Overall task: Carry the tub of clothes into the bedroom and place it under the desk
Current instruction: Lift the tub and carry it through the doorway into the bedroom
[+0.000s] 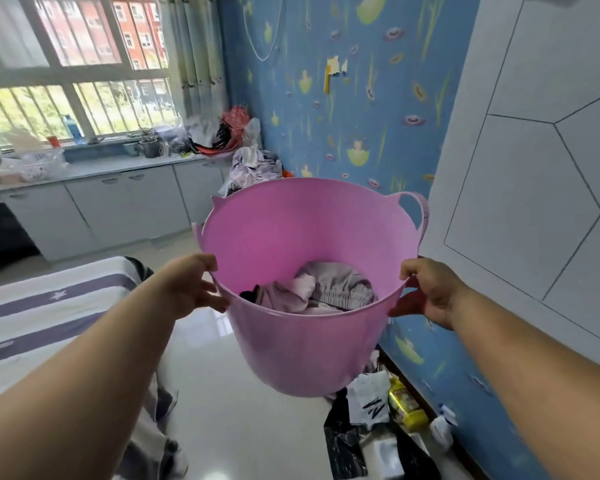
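A pink plastic tub [302,344] hangs in the air in front of me, tilted so I look into it. Pale lilac and grey clothes [323,289] lie in its bottom. My left hand [194,285] grips the near rim on the left side. My right hand [426,289] grips the near rim on the right side. One loop handle of the tub [418,209] shows at the far right rim. No desk is in view.
A bed with a striped cover [42,317] stands at the left. Bags, papers and bottles [381,417] litter the floor along the blue wall [343,98] at right. Low white cabinets [118,206] run under the window, with piled clothes [253,164] at the corner. White floor lies ahead.
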### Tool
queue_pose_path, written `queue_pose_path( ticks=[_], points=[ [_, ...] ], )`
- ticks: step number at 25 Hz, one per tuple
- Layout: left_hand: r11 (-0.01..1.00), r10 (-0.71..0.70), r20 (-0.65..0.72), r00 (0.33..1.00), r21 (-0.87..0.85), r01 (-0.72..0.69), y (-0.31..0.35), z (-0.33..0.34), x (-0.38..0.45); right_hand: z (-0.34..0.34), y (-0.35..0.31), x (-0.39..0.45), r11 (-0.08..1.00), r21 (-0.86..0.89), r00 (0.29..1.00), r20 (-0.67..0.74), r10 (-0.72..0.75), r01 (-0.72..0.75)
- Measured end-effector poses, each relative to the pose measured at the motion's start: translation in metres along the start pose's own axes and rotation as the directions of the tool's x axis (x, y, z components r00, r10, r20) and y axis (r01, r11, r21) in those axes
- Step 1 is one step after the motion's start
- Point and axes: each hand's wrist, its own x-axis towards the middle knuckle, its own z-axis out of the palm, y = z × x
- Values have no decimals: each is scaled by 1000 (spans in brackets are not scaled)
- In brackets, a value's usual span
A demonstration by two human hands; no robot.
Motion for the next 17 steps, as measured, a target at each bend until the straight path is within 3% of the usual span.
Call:
queue_pose_path(
  ticks=[8, 17],
  points=[
    [998, -51, -115, 992, -40, 46, -10, -76, 12, 90, -10, 21, 999, -50, 995, 102, 15, -10],
    [993, -40, -149, 988, -120, 22, 6, -155, 54, 187, -24, 64, 997, -79, 996, 92, -17, 25]
  ],
)
